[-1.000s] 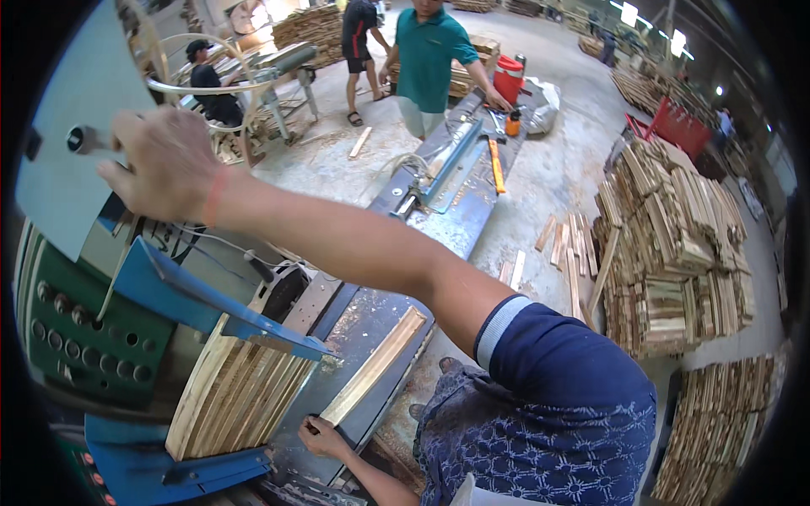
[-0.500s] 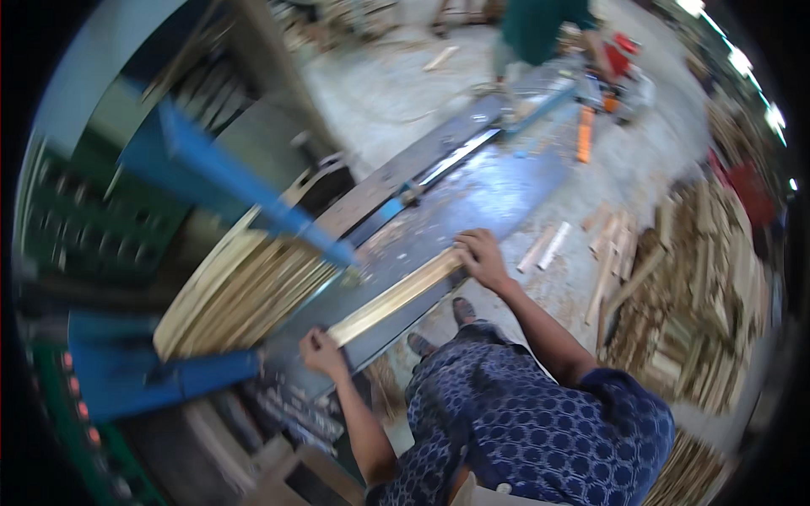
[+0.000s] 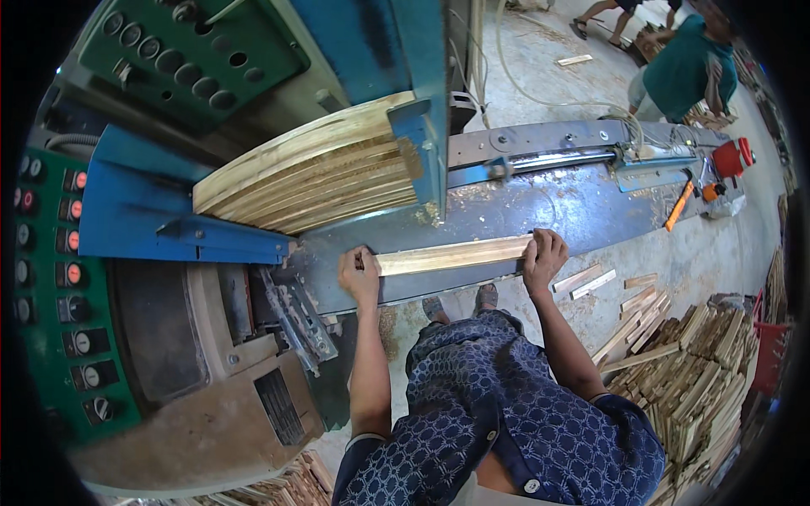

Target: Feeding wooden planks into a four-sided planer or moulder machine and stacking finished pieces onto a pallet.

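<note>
A pale wooden strip (image 3: 454, 255), made up of what look like thin layers, lies across the metal table near its front edge. My left hand (image 3: 360, 275) is closed on its left end, and my right hand (image 3: 546, 260) grips the right end from above. Just beyond, a stack of wooden strips (image 3: 312, 173) stands in the blue metal holder (image 3: 181, 223) of the machine. The dark metal table (image 3: 384, 226) carries wood chips and dust. Between the strip in my hands and the stack there is a gap.
Green control panels (image 3: 67, 287) with buttons and knobs sit at left. A metal rod (image 3: 561, 161) runs along the table's far side. An orange-handled hammer (image 3: 678, 205) and a red container (image 3: 732, 158) are at the right. Wood strips (image 3: 692, 371) pile on the floor; a person in green (image 3: 683, 67) stands beyond.
My view has swung left toward the machine and steadied. Both hands keep their hold on the strip, which now appears nearly level across the picture.
</note>
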Tool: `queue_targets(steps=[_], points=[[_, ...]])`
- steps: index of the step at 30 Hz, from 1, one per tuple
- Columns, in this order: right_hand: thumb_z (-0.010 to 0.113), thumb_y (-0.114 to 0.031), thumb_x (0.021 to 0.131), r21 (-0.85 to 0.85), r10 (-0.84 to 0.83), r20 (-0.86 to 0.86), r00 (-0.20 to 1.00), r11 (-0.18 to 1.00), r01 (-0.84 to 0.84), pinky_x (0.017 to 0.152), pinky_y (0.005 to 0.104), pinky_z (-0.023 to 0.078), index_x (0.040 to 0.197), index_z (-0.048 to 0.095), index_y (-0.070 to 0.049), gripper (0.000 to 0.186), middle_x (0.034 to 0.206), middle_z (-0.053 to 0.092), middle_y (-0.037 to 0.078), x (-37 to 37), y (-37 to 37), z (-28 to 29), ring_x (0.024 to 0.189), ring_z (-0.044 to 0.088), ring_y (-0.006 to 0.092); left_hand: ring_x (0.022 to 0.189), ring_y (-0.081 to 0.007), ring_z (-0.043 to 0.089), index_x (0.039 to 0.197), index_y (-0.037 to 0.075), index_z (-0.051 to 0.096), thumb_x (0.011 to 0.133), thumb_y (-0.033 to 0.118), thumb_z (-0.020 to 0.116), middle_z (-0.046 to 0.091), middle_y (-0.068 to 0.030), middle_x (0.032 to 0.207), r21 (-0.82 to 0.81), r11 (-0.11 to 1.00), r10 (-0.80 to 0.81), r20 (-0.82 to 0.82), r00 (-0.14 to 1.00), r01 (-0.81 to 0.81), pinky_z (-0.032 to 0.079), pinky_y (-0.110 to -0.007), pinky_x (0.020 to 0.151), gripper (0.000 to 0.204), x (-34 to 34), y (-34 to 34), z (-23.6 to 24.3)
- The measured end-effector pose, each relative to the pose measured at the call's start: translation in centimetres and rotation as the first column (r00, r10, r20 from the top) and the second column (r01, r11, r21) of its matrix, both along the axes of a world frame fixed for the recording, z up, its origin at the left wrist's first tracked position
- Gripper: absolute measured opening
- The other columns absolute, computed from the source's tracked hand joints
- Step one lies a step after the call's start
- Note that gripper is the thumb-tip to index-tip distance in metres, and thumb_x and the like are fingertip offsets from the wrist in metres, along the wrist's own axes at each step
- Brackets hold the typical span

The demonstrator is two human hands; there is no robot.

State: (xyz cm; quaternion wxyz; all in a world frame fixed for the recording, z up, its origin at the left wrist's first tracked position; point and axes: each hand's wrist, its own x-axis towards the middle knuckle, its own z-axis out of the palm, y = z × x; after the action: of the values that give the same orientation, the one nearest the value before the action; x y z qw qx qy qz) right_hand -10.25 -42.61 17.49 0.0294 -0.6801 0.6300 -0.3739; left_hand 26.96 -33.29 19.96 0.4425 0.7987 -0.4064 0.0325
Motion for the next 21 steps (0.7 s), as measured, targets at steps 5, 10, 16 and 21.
queue_targets(steps=[5, 10, 16, 21], points=[[0.06, -0.023, 0.095, -0.022, -0.003, -0.02, 1.0, 1.0, 0.002, 0.103, 0.0472, 0.034, 0.119, 0.066, -0.012, 0.027, 0.122, 0.061, 0.01, -0.4, -0.1, -0.5, 0.12, 0.051, 0.0314, 0.066, -0.0231, 0.061, 0.089, 0.003, 0.074, 0.089, 0.013, 0.071, 0.065, -0.0096, 0.079, -0.004, 1.0, 0.002, -0.013, 1.0, -0.002, 0.048, -0.037, 0.063, 0.01, 0.1, -0.4, -0.1], [0.059, -0.023, 0.096, -0.029, -0.002, -0.033, 0.999, 1.0, 0.001, 0.103, 0.047, 0.034, 0.12, 0.066, -0.011, 0.027, 0.122, 0.061, 0.01, -0.2, -0.1, -0.5, 0.12, 0.051, 0.0317, 0.067, -0.0242, 0.062, 0.089, 0.003, 0.074, 0.089, 0.012, 0.071, 0.066, -0.0097, 0.08, -0.002, 1.0, 0.005, 0.009, 1.0, -0.005, 0.049, -0.037, 0.064, 0.009, 0.0, -0.3, 0.2], [0.064, -0.029, 0.095, 0.058, 0.048, -0.054, 0.997, 0.997, -0.045, 0.105, 0.0472, 0.033, 0.128, 0.065, -0.012, 0.037, 0.128, 0.059, 0.013, -1.1, 0.4, -0.2, 0.123, 0.049, 0.033, 0.068, -0.0242, 0.063, 0.089, 0.004, 0.074, 0.088, 0.012, 0.071, 0.066, -0.0093, 0.081, -0.009, 1.0, 0.024, 0.009, 1.0, -0.024, 0.049, -0.037, 0.065, 0.008, 0.0, -0.1, 0.2], [0.077, -0.048, 0.084, 0.192, 0.39, -0.127, 0.912, 0.912, -0.363, 0.111, 0.0491, 0.029, 0.147, 0.056, -0.019, 0.072, 0.14, 0.048, 0.015, -3.3, 0.8, 2.9, 0.132, 0.043, 0.0336, 0.071, -0.0267, 0.064, 0.088, 0.004, 0.074, 0.085, 0.009, 0.072, 0.067, -0.0089, 0.081, -0.024, 0.998, 0.048, -0.04, 0.998, -0.049, 0.051, -0.039, 0.066, 0.006, 0.0, -0.3, 0.5]])
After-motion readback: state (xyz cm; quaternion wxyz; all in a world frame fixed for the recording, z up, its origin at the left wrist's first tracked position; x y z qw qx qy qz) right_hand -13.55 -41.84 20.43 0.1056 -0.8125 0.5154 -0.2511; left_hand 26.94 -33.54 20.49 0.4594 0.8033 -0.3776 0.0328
